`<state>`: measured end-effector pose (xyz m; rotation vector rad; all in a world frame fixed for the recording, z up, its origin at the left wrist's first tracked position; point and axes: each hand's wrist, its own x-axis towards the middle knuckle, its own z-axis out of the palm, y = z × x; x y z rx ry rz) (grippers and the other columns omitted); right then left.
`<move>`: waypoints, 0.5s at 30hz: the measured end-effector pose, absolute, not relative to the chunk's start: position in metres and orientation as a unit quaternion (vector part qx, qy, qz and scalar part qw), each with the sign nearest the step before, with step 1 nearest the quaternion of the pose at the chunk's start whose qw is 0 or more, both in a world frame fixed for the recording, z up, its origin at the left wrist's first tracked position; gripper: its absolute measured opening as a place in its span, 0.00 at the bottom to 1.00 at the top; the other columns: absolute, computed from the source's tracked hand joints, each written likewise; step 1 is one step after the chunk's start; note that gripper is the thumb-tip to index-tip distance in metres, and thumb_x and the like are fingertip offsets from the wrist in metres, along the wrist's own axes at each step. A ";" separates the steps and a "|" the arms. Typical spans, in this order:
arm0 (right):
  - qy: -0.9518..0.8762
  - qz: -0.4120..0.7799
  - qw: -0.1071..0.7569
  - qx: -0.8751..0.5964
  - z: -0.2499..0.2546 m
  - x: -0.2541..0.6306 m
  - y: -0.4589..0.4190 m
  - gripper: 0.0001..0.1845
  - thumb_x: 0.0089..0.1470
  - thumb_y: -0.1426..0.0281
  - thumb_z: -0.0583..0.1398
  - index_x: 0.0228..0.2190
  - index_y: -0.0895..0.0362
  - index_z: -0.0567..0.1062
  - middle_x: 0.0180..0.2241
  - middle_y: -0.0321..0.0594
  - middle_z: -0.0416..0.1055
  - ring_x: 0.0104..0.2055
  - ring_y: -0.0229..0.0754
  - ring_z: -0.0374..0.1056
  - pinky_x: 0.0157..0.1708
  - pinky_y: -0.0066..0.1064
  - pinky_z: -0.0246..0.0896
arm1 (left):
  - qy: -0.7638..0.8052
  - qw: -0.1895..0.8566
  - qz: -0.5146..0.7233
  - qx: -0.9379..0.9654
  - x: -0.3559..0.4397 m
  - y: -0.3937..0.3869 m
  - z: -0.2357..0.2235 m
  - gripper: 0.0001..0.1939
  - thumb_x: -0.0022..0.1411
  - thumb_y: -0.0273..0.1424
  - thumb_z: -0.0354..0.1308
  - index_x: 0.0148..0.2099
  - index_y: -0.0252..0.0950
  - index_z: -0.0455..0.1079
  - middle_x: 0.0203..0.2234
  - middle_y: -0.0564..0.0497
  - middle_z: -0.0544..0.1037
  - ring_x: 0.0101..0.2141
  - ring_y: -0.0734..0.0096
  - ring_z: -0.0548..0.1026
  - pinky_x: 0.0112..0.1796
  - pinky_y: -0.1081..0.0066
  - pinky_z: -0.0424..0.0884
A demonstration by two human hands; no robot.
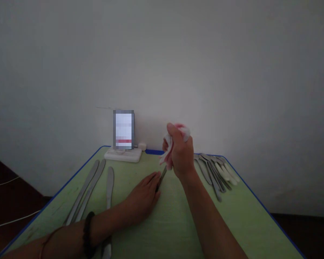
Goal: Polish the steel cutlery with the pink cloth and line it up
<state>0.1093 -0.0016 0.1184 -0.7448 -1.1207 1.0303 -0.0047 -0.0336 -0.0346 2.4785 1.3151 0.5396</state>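
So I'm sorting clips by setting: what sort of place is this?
Probably a plain indoor room: a green table against a bare wall, cutlery laid out, and the right hand wiping with a cloth.

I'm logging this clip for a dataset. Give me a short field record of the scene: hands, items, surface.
left hand: flat on the table, holding down the handle of a knife
right hand: gripping a pink-white cloth around the blade
left of hands: three knives laid out
right of hands: cutlery pile
surface: green table, blue edge
back: card stand
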 end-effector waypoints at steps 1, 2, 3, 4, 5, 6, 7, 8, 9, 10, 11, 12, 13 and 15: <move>-0.493 0.457 0.666 -0.321 0.116 0.109 -0.001 0.20 0.50 0.56 0.58 0.18 0.54 0.60 0.11 0.24 0.52 0.09 0.29 0.50 0.09 0.22 0.43 | 0.456 0.140 0.185 0.859 -0.004 -0.033 -0.035 0.25 0.67 0.33 0.42 0.64 0.30 0.54 0.62 0.41 0.60 0.63 0.61 0.55 0.61 0.56 0.53; -0.492 0.463 0.667 -0.314 0.113 0.108 0.000 0.20 0.50 0.56 0.58 0.19 0.54 0.60 0.11 0.24 0.53 0.09 0.29 0.50 0.10 0.22 0.43 | 0.459 0.138 0.183 0.859 -0.004 -0.033 -0.035 0.25 0.67 0.33 0.42 0.64 0.30 0.54 0.62 0.40 0.60 0.62 0.60 0.56 0.61 0.56 0.54; -0.492 0.474 0.662 -0.308 0.109 0.107 0.001 0.20 0.50 0.55 0.59 0.19 0.54 0.60 0.11 0.24 0.53 0.09 0.29 0.49 0.10 0.22 0.43 | 0.462 0.135 0.182 0.858 -0.003 -0.034 -0.034 0.25 0.67 0.33 0.43 0.63 0.30 0.55 0.62 0.40 0.60 0.62 0.60 0.56 0.61 0.56 0.54; -0.494 0.486 0.655 -0.302 0.105 0.106 0.003 0.20 0.49 0.55 0.59 0.19 0.54 0.60 0.11 0.24 0.52 0.09 0.29 0.49 0.10 0.22 0.43 | 0.464 0.133 0.183 0.856 -0.003 -0.034 -0.034 0.25 0.66 0.33 0.43 0.63 0.30 0.55 0.61 0.40 0.61 0.62 0.60 0.57 0.61 0.56 0.55; -0.496 0.498 0.647 -0.297 0.101 0.104 0.004 0.20 0.49 0.55 0.59 0.18 0.54 0.60 0.11 0.24 0.52 0.10 0.29 0.49 0.10 0.22 0.42 | 0.466 0.131 0.183 0.856 -0.002 -0.034 -0.033 0.25 0.66 0.33 0.43 0.63 0.30 0.56 0.61 0.39 0.61 0.61 0.59 0.58 0.61 0.57 0.55; -0.497 0.510 0.639 -0.292 0.096 0.103 0.006 0.21 0.48 0.54 0.60 0.18 0.54 0.60 0.11 0.24 0.52 0.10 0.29 0.49 0.11 0.22 0.42 | 0.467 0.130 0.184 0.855 -0.001 -0.034 -0.032 0.24 0.66 0.32 0.44 0.62 0.30 0.57 0.61 0.39 0.62 0.61 0.59 0.58 0.60 0.56 0.55; -0.495 0.521 0.633 -0.288 0.091 0.102 0.008 0.21 0.48 0.54 0.60 0.18 0.54 0.60 0.11 0.24 0.51 0.10 0.29 0.48 0.11 0.22 0.42 | 0.468 0.130 0.185 0.854 -0.001 -0.034 -0.031 0.24 0.66 0.32 0.44 0.61 0.29 0.57 0.60 0.38 0.63 0.61 0.58 0.59 0.60 0.56 0.56; -0.492 0.531 0.628 -0.284 0.086 0.100 0.010 0.21 0.47 0.54 0.60 0.18 0.54 0.60 0.11 0.24 0.51 0.11 0.29 0.48 0.11 0.22 0.41 | 0.468 0.130 0.187 0.854 0.000 -0.035 -0.031 0.23 0.66 0.32 0.44 0.61 0.29 0.58 0.59 0.38 0.64 0.60 0.58 0.60 0.60 0.56 0.56; -0.490 0.541 0.623 -0.281 0.079 0.098 0.012 0.20 0.47 0.54 0.60 0.19 0.55 0.61 0.12 0.24 0.51 0.11 0.29 0.48 0.11 0.21 0.41 | 0.466 0.130 0.189 0.854 0.000 -0.035 -0.030 0.23 0.66 0.33 0.44 0.60 0.29 0.59 0.59 0.37 0.65 0.59 0.58 0.61 0.60 0.56 0.56; -0.489 0.550 0.618 -0.278 0.073 0.096 0.014 0.20 0.47 0.53 0.60 0.21 0.55 0.62 0.12 0.24 0.51 0.12 0.29 0.48 0.11 0.21 0.41 | 0.466 0.130 0.191 0.854 0.000 -0.035 -0.029 0.22 0.66 0.33 0.44 0.59 0.29 0.59 0.57 0.37 0.66 0.59 0.58 0.62 0.59 0.56 0.57; -0.489 0.557 0.612 -0.274 0.066 0.095 0.016 0.19 0.47 0.53 0.60 0.22 0.55 0.63 0.13 0.23 0.52 0.12 0.29 0.48 0.12 0.21 0.42 | 0.467 0.131 0.193 0.853 0.000 -0.035 -0.028 0.21 0.66 0.33 0.43 0.59 0.30 0.59 0.56 0.38 0.67 0.58 0.58 0.63 0.59 0.56 0.58; -0.494 0.564 0.603 -0.272 0.058 0.093 0.018 0.19 0.47 0.53 0.60 0.22 0.55 0.63 0.13 0.24 0.52 0.12 0.29 0.48 0.12 0.21 0.43 | 0.469 0.133 0.194 0.851 0.000 -0.035 -0.027 0.21 0.66 0.33 0.43 0.58 0.30 0.59 0.55 0.37 0.69 0.57 0.57 0.64 0.59 0.56 0.58; -0.500 0.568 0.593 -0.275 0.052 0.092 0.020 0.19 0.47 0.53 0.61 0.22 0.55 0.63 0.13 0.24 0.53 0.13 0.29 0.48 0.12 0.21 0.43 | 0.471 0.138 0.193 0.849 0.000 -0.034 -0.026 0.21 0.66 0.32 0.44 0.58 0.30 0.59 0.53 0.37 0.70 0.56 0.57 0.65 0.59 0.56 0.58; -0.506 0.571 0.581 -0.284 0.043 0.091 0.023 0.19 0.47 0.54 0.60 0.21 0.54 0.62 0.13 0.24 0.53 0.13 0.29 0.49 0.12 0.21 0.43 | 0.473 0.149 0.185 0.849 0.000 -0.034 -0.024 0.21 0.66 0.32 0.44 0.57 0.28 0.59 0.52 0.35 0.71 0.56 0.55 0.66 0.58 0.56 0.59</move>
